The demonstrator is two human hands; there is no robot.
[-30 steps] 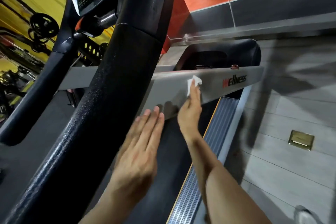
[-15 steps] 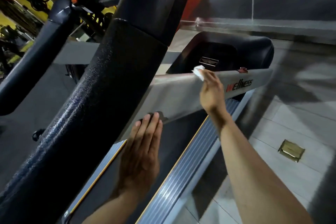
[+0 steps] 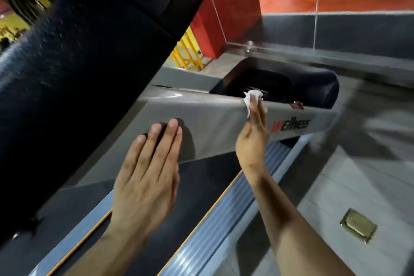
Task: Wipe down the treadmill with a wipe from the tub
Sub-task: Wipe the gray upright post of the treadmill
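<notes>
Up close, a dark upright (image 3: 78,69) hides much of the treadmill (image 3: 212,125). My right hand (image 3: 252,141) presses the white wipe (image 3: 251,98) against the grey rail's far top edge. Left of it, my left hand (image 3: 145,181) lies flat, fingers straight, grasping nothing.

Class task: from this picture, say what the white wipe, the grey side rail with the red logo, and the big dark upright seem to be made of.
White wipe: thin soft tissue or nonwoven cloth; it crumples under the right hand.
Grey side rail: smooth painted metal or hard plastic, satin sheen; which one is unclear.
Dark upright: black, speckled grainy finish, probably textured coating or plastic.
</notes>
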